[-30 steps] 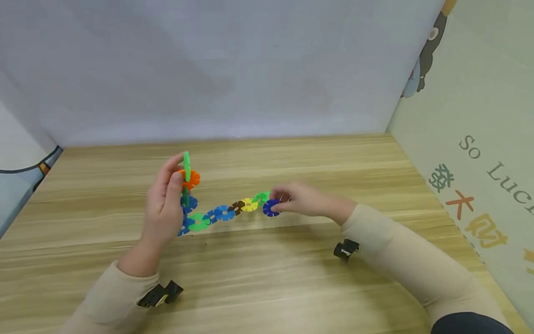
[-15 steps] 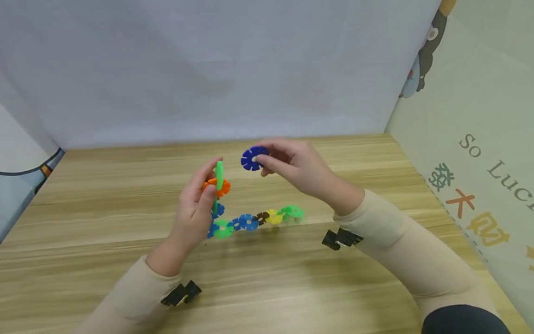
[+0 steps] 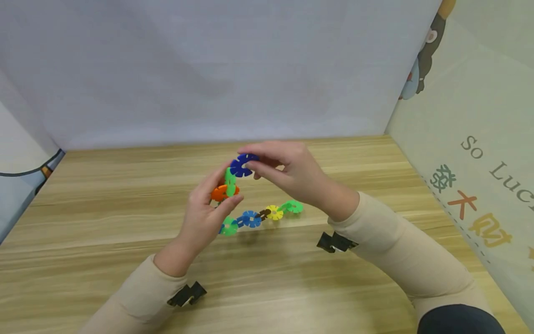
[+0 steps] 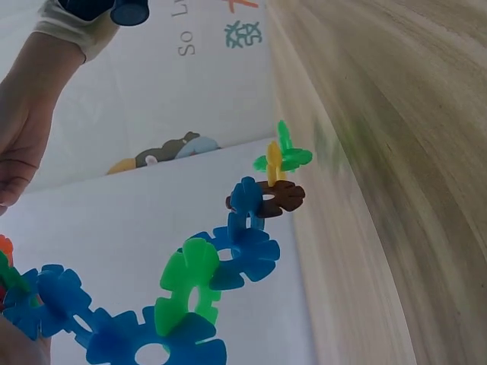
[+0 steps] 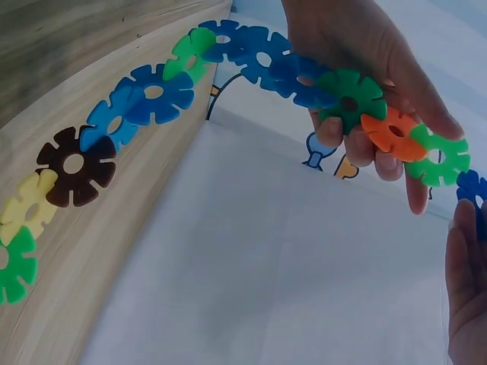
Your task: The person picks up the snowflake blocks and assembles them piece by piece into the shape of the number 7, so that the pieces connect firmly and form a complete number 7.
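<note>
In the head view my left hand (image 3: 201,218) holds one end of a chain of slotted, flower-shaped plastic discs (image 5: 163,94). An orange disc (image 3: 219,193) and a light green end disc (image 3: 230,178) stand up between its fingers and thumb. In the right wrist view the chain runs across the curled fingers, with the thumb extended. My right hand (image 3: 297,175) pinches a dark blue disc (image 3: 238,167) between thumb and fingers, its edge right at the light green disc. From the left hand the chain hangs down, then stretches right through blue, green, brown and yellow discs to a green end (image 3: 294,207).
A wood-grain table (image 3: 267,283) lies beneath both hands. A pale cloth backdrop (image 3: 225,69) rises behind it, and a printed panel (image 3: 471,116) with lettering stands at the right. Small black cameras (image 3: 187,294) hang from the wrists.
My right hand has lifted the dark blue disc from beside the chain's far end and brought it left to the light green disc. My left hand has shifted right with the chain; its thumb has spread.
</note>
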Action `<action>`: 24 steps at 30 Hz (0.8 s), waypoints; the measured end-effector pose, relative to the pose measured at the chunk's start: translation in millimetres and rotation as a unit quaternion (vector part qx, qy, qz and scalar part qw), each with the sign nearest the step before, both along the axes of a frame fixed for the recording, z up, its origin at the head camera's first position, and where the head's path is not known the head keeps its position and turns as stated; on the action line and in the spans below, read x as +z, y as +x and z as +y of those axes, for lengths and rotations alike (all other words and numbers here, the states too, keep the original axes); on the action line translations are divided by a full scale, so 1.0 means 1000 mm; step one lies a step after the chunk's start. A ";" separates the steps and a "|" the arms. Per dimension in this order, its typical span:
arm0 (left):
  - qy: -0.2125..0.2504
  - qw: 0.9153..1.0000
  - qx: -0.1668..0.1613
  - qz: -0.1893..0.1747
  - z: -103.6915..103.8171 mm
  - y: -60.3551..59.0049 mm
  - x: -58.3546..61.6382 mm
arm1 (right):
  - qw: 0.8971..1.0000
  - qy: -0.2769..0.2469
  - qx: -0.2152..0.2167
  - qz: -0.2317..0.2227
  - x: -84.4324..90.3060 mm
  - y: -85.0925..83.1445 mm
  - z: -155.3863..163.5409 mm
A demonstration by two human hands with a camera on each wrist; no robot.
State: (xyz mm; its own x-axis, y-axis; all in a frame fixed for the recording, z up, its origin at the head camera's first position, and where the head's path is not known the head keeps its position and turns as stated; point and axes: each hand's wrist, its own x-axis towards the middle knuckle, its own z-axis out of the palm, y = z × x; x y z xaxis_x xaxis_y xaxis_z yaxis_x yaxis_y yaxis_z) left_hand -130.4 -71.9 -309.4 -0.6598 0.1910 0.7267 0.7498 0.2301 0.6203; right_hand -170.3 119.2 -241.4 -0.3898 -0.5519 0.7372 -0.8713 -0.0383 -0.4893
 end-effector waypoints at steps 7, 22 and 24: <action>-0.006 1.000 -0.019 0.016 0.002 -0.001 0.000 | 0.996 0.023 -0.025 0.084 0.002 -0.002 0.002; -0.015 1.000 -0.014 0.011 0.017 0.011 0.005 | 0.984 0.086 -0.010 0.157 0.014 0.009 0.012; -0.010 1.000 -0.010 0.007 0.020 0.012 0.006 | 0.984 0.084 -0.012 0.155 0.015 0.010 0.013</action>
